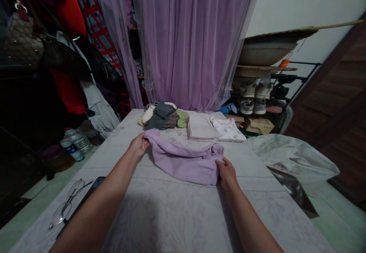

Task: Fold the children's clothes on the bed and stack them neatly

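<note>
A lilac knitted garment [184, 163] stretches between my hands over the white patterned cloth [177, 215]. My left hand [139, 145] grips its upper left corner, fingers closed on the fabric. On the other side, my right hand [228, 172] pinches the garment's right edge near a gathered part. Whether it is a top or trousers I cannot tell. Just beyond lies a heap of clothes [161, 116] in grey, green, brown and white. Beside that heap rest a folded striped cloth [202, 127] and a folded white printed garment [228, 129] with pink trim.
Eyeglasses [67, 203] and a dark phone [97, 182] lie by my left forearm. Purple curtains [188, 47] hang behind the far edge. A shoe rack [257, 92] stands right of them, and a clear plastic sheet [297, 157] bulges at the right edge. Bottles [77, 140] stand on the left floor.
</note>
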Available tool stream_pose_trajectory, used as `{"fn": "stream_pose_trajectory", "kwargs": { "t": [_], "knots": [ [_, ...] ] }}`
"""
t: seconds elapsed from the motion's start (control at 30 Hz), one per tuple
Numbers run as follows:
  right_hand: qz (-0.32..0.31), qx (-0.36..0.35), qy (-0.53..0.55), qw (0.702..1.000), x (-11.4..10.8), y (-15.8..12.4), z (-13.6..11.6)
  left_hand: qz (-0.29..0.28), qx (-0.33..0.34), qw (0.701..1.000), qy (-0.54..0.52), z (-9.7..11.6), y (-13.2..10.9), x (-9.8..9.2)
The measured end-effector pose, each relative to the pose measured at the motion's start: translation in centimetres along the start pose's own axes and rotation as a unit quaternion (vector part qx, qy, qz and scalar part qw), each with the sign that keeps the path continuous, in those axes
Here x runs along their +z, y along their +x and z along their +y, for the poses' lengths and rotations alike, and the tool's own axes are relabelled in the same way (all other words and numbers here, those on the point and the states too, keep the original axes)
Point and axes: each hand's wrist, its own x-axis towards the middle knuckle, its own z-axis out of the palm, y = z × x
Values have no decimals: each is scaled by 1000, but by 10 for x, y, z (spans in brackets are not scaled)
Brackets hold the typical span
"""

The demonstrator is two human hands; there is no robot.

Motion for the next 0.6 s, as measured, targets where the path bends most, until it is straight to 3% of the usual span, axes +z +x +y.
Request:
{"fn": "stream_pose_trajectory", "kwargs": {
  "t": [0.1,0.17,0.37,0.47,0.6],
  "knots": [
    [14,20,-24,999,-4,12,-9,24,54,998,6,16,16,14],
    [-3,42,-38,998,-9,21,-17,45,70,996,27,16,20,12],
    [-58,66,-63,994,-18,33,-24,101,39,990,93,-31,7,-23],
    [-62,39,-85,994,-15,25,-18,112,38,989,86,-46,-2,-34],
    [-50,-42,-157,985,-11,9,-18,110,64,990,52,-39,-16,-35]
  ]
}}
